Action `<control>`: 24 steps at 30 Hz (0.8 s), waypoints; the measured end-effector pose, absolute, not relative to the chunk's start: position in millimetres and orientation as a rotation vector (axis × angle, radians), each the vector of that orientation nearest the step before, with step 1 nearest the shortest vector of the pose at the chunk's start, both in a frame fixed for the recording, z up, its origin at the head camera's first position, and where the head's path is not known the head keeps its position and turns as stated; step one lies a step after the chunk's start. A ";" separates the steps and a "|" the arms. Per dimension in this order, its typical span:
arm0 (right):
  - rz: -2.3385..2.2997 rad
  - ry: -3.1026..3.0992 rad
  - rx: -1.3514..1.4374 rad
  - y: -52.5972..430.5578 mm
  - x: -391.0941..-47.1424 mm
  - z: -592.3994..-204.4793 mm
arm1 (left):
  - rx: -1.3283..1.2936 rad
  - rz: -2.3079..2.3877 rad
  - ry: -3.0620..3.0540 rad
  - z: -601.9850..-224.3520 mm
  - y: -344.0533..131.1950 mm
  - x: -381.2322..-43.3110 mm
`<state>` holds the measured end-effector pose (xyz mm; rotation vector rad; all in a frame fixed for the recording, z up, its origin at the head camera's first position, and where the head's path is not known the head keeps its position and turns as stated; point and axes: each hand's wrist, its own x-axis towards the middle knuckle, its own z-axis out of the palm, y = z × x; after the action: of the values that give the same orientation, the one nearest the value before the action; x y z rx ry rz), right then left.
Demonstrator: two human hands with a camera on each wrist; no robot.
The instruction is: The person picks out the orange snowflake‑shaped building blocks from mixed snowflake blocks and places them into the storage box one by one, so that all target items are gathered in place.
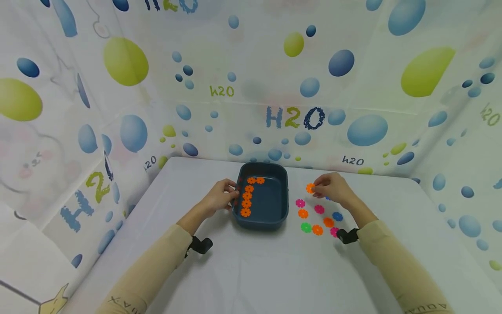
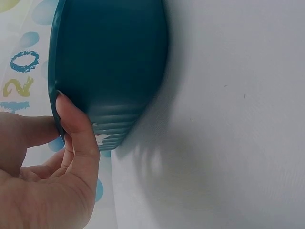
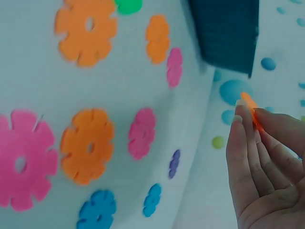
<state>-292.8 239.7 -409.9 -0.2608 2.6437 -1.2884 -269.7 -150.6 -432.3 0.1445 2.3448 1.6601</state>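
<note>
A dark blue-green plastic basin (image 1: 270, 205) stands on the white table, with several orange flower-shaped discs (image 1: 246, 203) in a row along its left side and top. My left hand (image 1: 221, 196) pinches the basin's left rim between thumb and fingers, as the left wrist view also shows. To the right of the basin, my right hand (image 1: 332, 187) pinches one orange flower-shaped disc (image 1: 310, 188) above the table. Below that hand lie loose discs: pink (image 1: 300, 203), orange (image 1: 303, 213), green (image 1: 306, 227) and blue (image 1: 337, 216). In the right wrist view a purple disc (image 3: 174, 164) lies at the far side.
The white table (image 1: 251, 270) meets a printed curtain (image 1: 255, 61) at the back and both sides. A black wrist camera (image 1: 347, 236) on the right arm hangs close to a pink disc (image 1: 334, 232). Another wrist camera (image 1: 201, 245) is on the left arm.
</note>
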 end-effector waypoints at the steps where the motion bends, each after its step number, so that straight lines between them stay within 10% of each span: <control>1: -1.315 2.628 -0.283 237.2 -291.4 -407.2 | 0.145 1.662 2.345 -432.2 -150.5 -269.8; 24: -1.435 2.582 -0.506 125.0 -283.5 -403.6 | 0.144 1.670 2.339 -431.6 -150.7 -269.6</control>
<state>-283.5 125.0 -403.6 -0.5065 2.5817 -1.4349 -269.6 -150.7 -431.6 0.1445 2.3391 1.6699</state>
